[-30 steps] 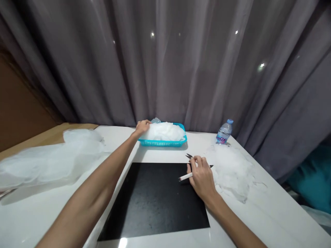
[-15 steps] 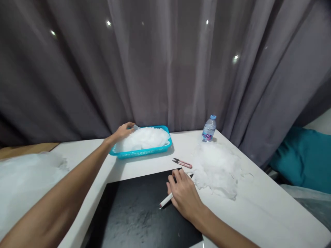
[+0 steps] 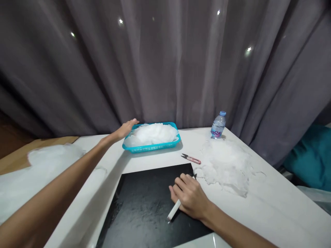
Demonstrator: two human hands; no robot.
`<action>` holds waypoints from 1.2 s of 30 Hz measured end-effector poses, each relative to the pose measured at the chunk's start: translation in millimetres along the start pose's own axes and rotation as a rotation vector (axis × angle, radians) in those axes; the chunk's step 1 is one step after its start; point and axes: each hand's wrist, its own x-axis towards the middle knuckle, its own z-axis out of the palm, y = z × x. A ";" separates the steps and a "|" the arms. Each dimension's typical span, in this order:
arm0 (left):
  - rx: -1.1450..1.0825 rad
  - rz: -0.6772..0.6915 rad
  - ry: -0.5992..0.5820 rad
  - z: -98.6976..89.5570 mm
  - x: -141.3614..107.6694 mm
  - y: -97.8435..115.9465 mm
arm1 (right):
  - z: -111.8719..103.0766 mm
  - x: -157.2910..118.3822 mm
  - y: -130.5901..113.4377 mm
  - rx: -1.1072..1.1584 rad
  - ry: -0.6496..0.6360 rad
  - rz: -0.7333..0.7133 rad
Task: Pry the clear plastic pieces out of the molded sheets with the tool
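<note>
My left hand (image 3: 128, 127) is at the back left corner of a blue plastic basket (image 3: 152, 148), its fingers stretched out along the rim. A heap of white fluffy stuffing (image 3: 155, 133) fills the basket. My right hand (image 3: 190, 196) is closed around a white pen-like tool (image 3: 174, 210) with a dark pointed end, just above the right part of a black board (image 3: 144, 203). Beyond that hand lie thread snips (image 3: 191, 158) with pink handles. To its right a thin, ragged sheet of white fibre (image 3: 227, 168) is spread out.
A small water bottle (image 3: 218, 124) stands near the back right edge of the white table (image 3: 274, 213). More white fibre (image 3: 49, 168) lies at the left, partly over brown cardboard (image 3: 15, 158). Grey curtains (image 3: 165, 69) hang behind; a teal cushion (image 3: 310, 158) is off to the right.
My left hand has come off the stuffing to the basket's rim, its fingers straighter. My right hand keeps the white tool. The whole view has shifted slightly.
</note>
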 end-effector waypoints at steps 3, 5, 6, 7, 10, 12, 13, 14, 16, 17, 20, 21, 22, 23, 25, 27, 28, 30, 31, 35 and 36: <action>-0.078 -0.009 0.090 -21.6 -29.1 -10.6 | 1.0 -2.9 3.4 0.015 -0.031 0.039; -0.098 0.008 0.129 -31.1 -51.1 -14.5 | 2.1 -5.6 3.5 0.039 -0.049 0.063; -0.103 0.028 0.129 -32.8 -62.5 -14.4 | 2.4 -6.9 3.0 0.052 -0.056 0.072; -0.104 0.055 0.113 -31.9 -73.8 -12.9 | 2.6 -8.1 2.3 0.065 -0.063 0.079; -0.088 0.167 -0.022 -16.1 -105.5 -2.1 | 1.8 -11.1 1.2 0.096 -0.072 0.093; -0.057 0.229 -0.095 -2.4 -122.8 6.0 | 0.1 -13.0 2.4 0.115 -0.077 0.112; -0.037 0.247 -0.110 2.1 -130.0 8.9 | -1.1 -13.9 3.4 0.124 -0.080 0.121; -0.013 0.252 -0.110 4.0 -136.6 10.5 | -2.3 -14.9 4.5 0.134 -0.083 0.129; 0.046 0.228 -0.088 -1.9 -148.6 9.2 | -4.3 -16.8 5.8 0.152 -0.088 0.144; 0.083 0.198 -0.068 -9.4 -154.5 6.4 | -5.0 -17.8 5.6 0.161 -0.090 0.149; 0.221 0.025 0.015 -41.6 -174.1 -8.5 | -4.9 -20.3 0.9 0.188 -0.100 0.155; 0.274 -0.068 0.054 -52.7 -181.0 -14.6 | -4.5 -20.8 -1.6 0.199 -0.104 0.151; 0.326 -0.178 0.098 -62.8 -187.7 -20.7 | -4.1 -21.2 -4.1 0.211 -0.108 0.145; 0.374 -0.299 0.138 -71.5 -194.1 -26.6 | -3.9 -21.4 -6.4 0.220 -0.111 0.139; 0.436 -0.520 0.172 -84.4 -204.7 -36.6 | -3.8 -21.6 -9.0 0.229 -0.112 0.139; 0.454 -0.649 0.133 -92.7 -211.7 -42.9 | -4.1 -21.7 -8.9 0.228 -0.107 0.150; 0.453 -0.670 0.098 -96.1 -213.9 -44.6 | -4.2 -21.9 -8.0 0.224 -0.103 0.158; 0.445 -0.659 0.031 -103.4 -215.7 -45.2 | -3.6 -22.5 -5.5 0.212 -0.101 0.167; 0.440 -0.643 0.007 -107.8 -215.6 -44.5 | -3.0 -22.8 -4.2 0.204 -0.100 0.169; 0.423 -0.597 -0.013 -132.8 -213.0 -36.3 | -0.3 -23.5 -1.6 0.191 -0.094 0.173; 0.422 -0.592 0.001 -140.6 -212.6 -33.0 | 0.2 -23.5 -1.4 0.190 -0.096 0.173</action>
